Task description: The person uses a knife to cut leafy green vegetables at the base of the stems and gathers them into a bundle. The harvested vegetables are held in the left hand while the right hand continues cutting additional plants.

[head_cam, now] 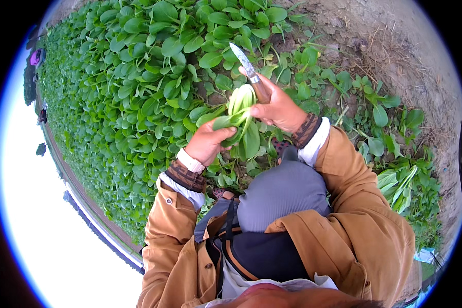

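Observation:
Between my hands is a leafy green plant (241, 101) with pale stalks, like a small bok choy. My left hand (208, 143) is closed on its leaves, thumb on top. My right hand (279, 106) grips the wooden handle of a short knife (250, 69), its blade pointing up and away from me. The thumb of that same hand presses against the pale stalks. The plant's far side and some fingertips are hidden.
Dense leafy greens (138, 92) fill the left and front. Looser plants grow on the right beside bare soil (392, 50) with dry straw. Cut greens (398, 188) lie at the right. My knees (285, 192) and patterned shoes are below my hands.

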